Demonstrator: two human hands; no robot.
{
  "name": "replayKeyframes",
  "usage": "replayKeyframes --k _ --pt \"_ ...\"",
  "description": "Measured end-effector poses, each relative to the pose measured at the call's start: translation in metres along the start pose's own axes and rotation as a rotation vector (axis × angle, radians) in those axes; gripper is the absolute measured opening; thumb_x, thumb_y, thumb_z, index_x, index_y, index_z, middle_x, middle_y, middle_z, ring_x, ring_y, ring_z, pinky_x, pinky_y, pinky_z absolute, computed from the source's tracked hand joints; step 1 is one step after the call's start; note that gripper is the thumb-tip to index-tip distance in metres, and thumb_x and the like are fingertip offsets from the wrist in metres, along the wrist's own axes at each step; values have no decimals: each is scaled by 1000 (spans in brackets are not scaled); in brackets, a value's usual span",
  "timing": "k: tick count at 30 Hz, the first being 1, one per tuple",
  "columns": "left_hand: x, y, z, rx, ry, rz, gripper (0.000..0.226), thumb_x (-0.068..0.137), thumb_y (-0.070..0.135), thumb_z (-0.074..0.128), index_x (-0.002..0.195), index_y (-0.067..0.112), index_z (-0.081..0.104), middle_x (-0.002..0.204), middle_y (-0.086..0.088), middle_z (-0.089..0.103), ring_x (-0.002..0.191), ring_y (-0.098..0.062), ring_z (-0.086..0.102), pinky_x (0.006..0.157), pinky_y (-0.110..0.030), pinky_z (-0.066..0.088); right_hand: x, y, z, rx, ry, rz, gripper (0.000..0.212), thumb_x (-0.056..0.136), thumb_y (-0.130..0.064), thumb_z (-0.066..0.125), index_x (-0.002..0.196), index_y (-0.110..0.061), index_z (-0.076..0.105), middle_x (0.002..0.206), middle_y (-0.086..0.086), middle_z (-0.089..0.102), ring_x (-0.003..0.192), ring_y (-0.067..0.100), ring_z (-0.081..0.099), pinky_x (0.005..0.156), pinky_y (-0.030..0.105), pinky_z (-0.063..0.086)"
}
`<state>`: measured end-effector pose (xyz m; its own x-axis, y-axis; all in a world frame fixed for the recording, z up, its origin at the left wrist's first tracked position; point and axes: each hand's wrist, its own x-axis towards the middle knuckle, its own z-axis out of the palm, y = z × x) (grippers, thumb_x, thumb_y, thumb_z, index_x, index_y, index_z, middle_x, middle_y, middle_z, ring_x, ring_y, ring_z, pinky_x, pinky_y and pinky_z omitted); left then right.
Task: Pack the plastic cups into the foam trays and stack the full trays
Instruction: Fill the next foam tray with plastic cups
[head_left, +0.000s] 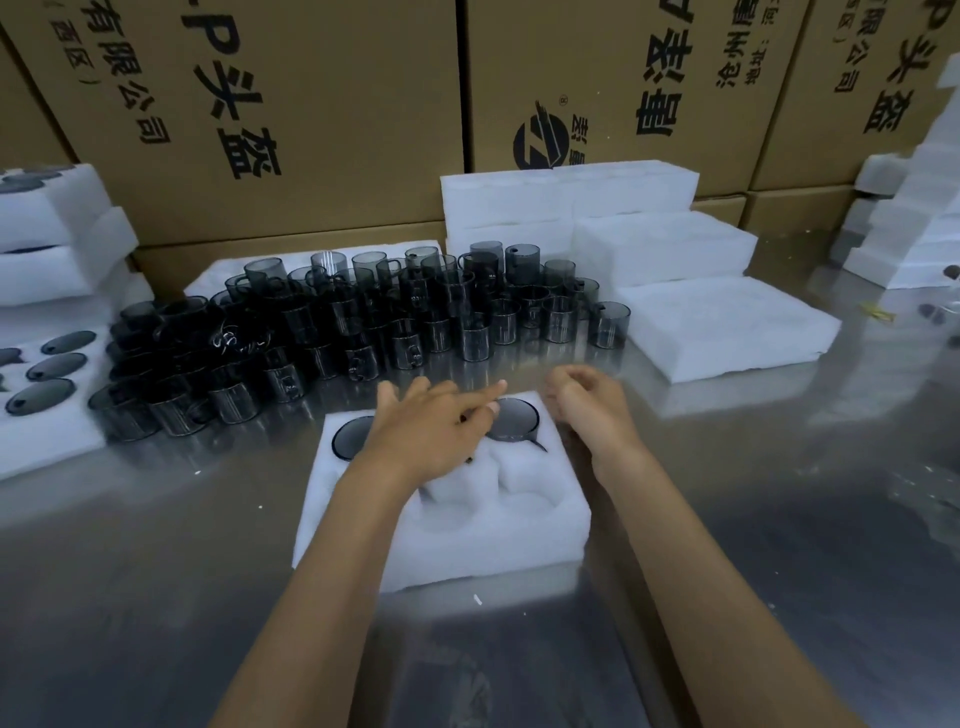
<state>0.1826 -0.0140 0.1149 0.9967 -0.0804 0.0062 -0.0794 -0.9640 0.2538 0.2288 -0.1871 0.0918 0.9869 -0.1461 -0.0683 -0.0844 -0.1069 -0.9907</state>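
Note:
A white foam tray (467, 540) lies on the steel table in front of me. Two dark smoky plastic cups sit in its far pockets: one at the far left (349, 439), one at the far right (517, 423). The near pockets hold nothing. My left hand (436, 426) stretches flat over the tray's far half, its fingertips touching the rim of the far right cup. My right hand (589, 402) hovers at the tray's far right corner with loosely curled fingers and holds nothing. A crowd of several loose dark cups (363, 332) stands behind the tray.
A filled foam tray (47, 441) lies at the left, with a stack of trays (52, 249) behind it. White foam sheets and blocks (717, 327) pile up at the right and back. Cardboard boxes (291, 119) wall off the rear.

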Motion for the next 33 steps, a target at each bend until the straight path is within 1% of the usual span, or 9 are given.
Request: replayKeyframes --k 3,6,9,12,18,24,26,30,33 --pt "1 -1 4 -13 73 33 42 102 54 18 140 59 36 94 18 47 117 -15 39 100 -41 16 31 -27 23 -291 -21 -235 33 94 -22 57 127 -24 57 88 -10 60 84 8 59 75 27 44" --pt "1 0 10 23 165 53 43 101 51 19 139 56 39 107 13 61 111 -14 41 87 -38 16 62 -56 61 -598 -129 -414 57 93 -24 54 148 -32 40 121 10 63 114 31 56 96 38 47" --pt "1 -1 11 39 191 60 43 102 50 20 140 54 40 108 10 64 108 -17 44 89 -41 21 86 -72 95 -836 -156 -456 63 95 -25 51 153 -35 30 147 12 45 134 37 38 107 45 38" --pt "0 -1 11 44 206 61 43 102 49 21 138 52 44 117 10 65 109 -18 45 93 -43 23 102 -68 111 -932 -141 -437 49 96 -23 52 144 -26 41 142 14 46 131 36 39 104 43 38" --pt "3 -2 10 36 226 47 41 102 48 26 136 51 47 121 10 66 111 -18 46 94 -42 22 107 -59 104 -766 -73 -503 19 90 -12 59 106 -14 48 107 12 61 97 33 59 75 36 46" --pt "-1 -3 8 -115 318 -15 42 105 42 26 114 31 65 108 4 68 108 -20 54 83 -35 15 56 -58 59 -493 -19 -590 26 72 -26 71 84 -18 50 74 -3 58 64 15 50 59 31 41" --pt "-3 -3 5 -246 400 -36 36 105 34 31 116 25 64 112 2 67 111 -21 56 83 -32 15 27 -54 40 -413 -24 -606 27 68 -27 72 78 -22 48 75 -4 61 64 10 51 62 31 44" --pt "-16 3 -5 -593 504 64 42 103 19 43 143 26 49 132 7 58 122 -15 53 107 -41 38 -38 -32 5 -289 -80 -714 28 69 -23 73 80 -23 48 95 -6 65 87 13 60 77 29 47" --pt "-29 19 -16 -916 404 155 45 102 14 44 140 38 50 118 19 62 106 0 58 93 -22 48 -70 -19 -10 -295 -53 -911 25 73 -20 71 89 -21 51 109 -17 60 107 1 57 87 15 43"
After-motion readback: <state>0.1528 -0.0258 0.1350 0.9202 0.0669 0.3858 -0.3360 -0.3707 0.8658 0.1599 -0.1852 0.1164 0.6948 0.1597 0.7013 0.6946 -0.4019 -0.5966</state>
